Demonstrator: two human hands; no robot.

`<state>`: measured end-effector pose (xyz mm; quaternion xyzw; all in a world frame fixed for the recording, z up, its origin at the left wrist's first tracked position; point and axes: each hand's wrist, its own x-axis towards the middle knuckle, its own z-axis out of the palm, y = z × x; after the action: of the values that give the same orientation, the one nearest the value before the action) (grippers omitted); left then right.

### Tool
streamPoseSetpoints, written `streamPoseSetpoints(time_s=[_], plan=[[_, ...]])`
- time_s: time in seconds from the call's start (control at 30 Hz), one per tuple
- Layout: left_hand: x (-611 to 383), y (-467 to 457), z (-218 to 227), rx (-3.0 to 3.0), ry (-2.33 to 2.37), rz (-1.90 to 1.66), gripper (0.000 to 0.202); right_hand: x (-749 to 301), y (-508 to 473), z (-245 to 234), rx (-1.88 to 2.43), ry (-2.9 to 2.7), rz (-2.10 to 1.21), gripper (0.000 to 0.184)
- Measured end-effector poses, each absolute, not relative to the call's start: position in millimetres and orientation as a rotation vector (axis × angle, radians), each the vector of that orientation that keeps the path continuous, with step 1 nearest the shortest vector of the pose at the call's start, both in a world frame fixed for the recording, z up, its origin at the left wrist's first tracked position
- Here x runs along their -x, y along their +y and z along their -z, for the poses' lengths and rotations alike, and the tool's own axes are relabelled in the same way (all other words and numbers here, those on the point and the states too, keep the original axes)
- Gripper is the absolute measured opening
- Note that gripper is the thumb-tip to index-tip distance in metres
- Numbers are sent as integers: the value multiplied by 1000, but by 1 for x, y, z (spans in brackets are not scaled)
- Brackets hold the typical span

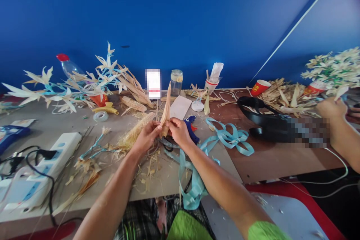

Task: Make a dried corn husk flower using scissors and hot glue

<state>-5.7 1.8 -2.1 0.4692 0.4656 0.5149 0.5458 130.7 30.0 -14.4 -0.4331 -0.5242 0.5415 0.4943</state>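
the corn husk piece stands upright between the two hands, over the near middle of the grey table, its pointed tip up and its broader end down among the fingers. the left hand is closed in a pinch on the lower end, thumb toward the camera; the right hand also pinches low, at the other edge. just what the fingertips do behind the husk is hidden.

for this handling, a light, flat pinch seems best: dry husk probably splits along its grain, so pressure is better spread over the thumb pad than dug in with a nail. one hand should anchor the base while the other shapes, with any fold made in small, even turns. the tip is best left free, since a bend there would likely crease it for good.

the light blue ribbon lies loose beside the right forearm and hangs over the table edge, so slack could snag on a sleeve; nudging it aside would help. the heap of corn silk sits close by the left hand, and stray strands might get caught in the pinch.
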Motion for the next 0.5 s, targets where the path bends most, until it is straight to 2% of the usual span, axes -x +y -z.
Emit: streamPoseSetpoints(time_s=[0.1,0.33,0.5], plan=[[2,2,2,-1154,1096,-1224,35,-130,27,10,1057,-1250,-1345,26],[9,3,9,-959,961,-1211,31,-130,23,3,868,-1016,-1671,29],[7,4,6,-1026,1052,-1211,35,-130,30,11,977,-1152,-1529,26]])
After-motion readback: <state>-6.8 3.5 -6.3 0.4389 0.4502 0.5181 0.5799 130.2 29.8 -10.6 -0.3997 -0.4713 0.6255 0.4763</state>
